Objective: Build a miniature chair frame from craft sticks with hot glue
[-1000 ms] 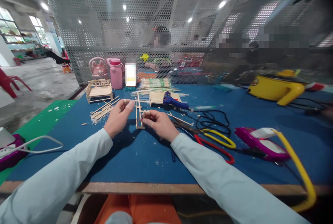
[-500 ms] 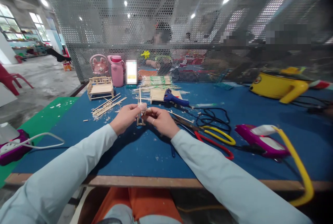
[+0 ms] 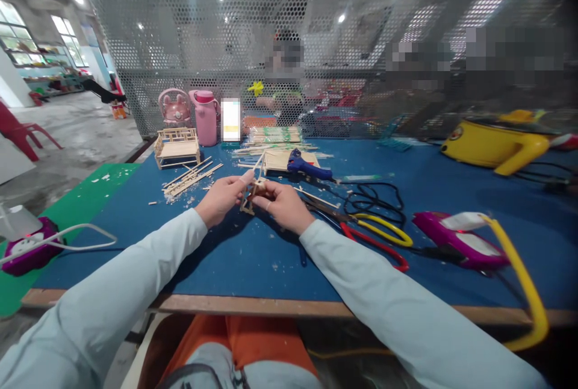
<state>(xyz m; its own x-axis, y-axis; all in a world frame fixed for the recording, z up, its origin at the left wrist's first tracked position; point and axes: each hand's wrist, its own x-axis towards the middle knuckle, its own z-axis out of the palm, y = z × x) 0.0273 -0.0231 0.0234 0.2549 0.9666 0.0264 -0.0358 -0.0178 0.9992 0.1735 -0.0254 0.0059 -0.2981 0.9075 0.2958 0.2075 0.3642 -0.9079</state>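
Between my hands, above the blue table mat, is a small frame of thin wooden sticks (image 3: 247, 205). My left hand (image 3: 222, 197) pinches its left side, with a thin stick rising past the fingertips. My right hand (image 3: 285, 204) has its fingers closed on the frame's right side; the fingers partly hide it. Behind my hands lie a blue glue gun (image 3: 307, 165) and a flat stick panel (image 3: 276, 161). To the left, loose sticks (image 3: 192, 180) lie in a pile near a small bed-like stick model (image 3: 178, 149).
Scissors with yellow and red handles (image 3: 383, 231) lie right of my right hand, near a black cable. Further right are a purple power strip (image 3: 460, 241) and a yellow pot (image 3: 478, 147). A pink bottle (image 3: 206, 119) stands before the mesh screen; a person is behind it.
The stick frame has tilted, its upright stick now leaning to the right. Both hands stay on it. The whole view has shifted slightly.
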